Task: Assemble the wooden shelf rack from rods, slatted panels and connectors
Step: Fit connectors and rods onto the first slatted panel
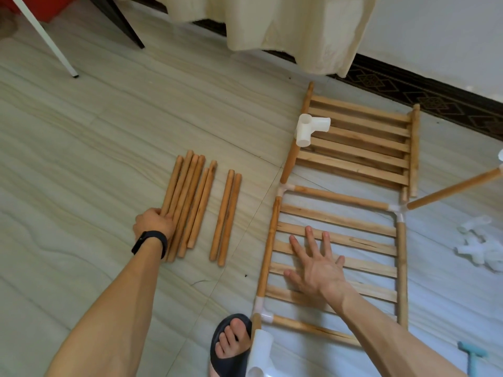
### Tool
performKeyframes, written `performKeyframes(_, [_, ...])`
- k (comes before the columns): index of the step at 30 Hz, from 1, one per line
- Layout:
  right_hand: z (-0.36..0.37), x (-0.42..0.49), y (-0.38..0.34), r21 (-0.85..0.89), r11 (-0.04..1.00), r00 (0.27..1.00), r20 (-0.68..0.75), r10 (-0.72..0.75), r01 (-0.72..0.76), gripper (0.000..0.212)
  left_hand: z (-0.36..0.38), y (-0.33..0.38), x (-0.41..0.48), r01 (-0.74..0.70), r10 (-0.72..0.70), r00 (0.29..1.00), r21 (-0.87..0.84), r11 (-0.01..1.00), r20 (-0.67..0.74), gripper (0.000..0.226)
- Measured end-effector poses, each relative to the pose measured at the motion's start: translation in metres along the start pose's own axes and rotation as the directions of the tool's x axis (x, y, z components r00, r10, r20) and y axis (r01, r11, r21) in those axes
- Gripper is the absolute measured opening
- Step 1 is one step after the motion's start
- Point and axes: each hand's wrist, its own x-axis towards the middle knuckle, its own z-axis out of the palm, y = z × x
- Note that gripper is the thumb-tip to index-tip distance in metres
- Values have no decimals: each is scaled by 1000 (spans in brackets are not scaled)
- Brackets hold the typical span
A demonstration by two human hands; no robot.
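Note:
Several loose wooden rods (pixel 190 205) lie side by side on the floor, with two more rods (pixel 226 216) a little to their right. My left hand (pixel 153 224) curls its fingers over the near end of the leftmost rods. A slatted panel (pixel 337 251) framed by rods and white corner connectors (pixel 283 189) lies flat to the right. My right hand (pixel 317 259) rests on its slats with fingers spread. A second slatted panel (pixel 359 148) lies beyond it, carrying a white connector (pixel 310 129). An upright rod (pixel 454 187) rises from the far right corner.
Loose white connectors (pixel 479 246) sit on the floor at the right. A light-blue tool (pixel 472 357) lies at the bottom right. My sandalled foot (pixel 231 346) stands by the panel's near corner. A cream curtain (pixel 285 28) and a white table leg (pixel 46 39) are behind.

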Motion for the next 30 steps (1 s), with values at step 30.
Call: performKeyframes(30, [-168, -281, 92, 765, -96, 765, -613, 199, 637, 30, -134, 159, -321, -983, 954, 177, -12, 186, 243, 38])
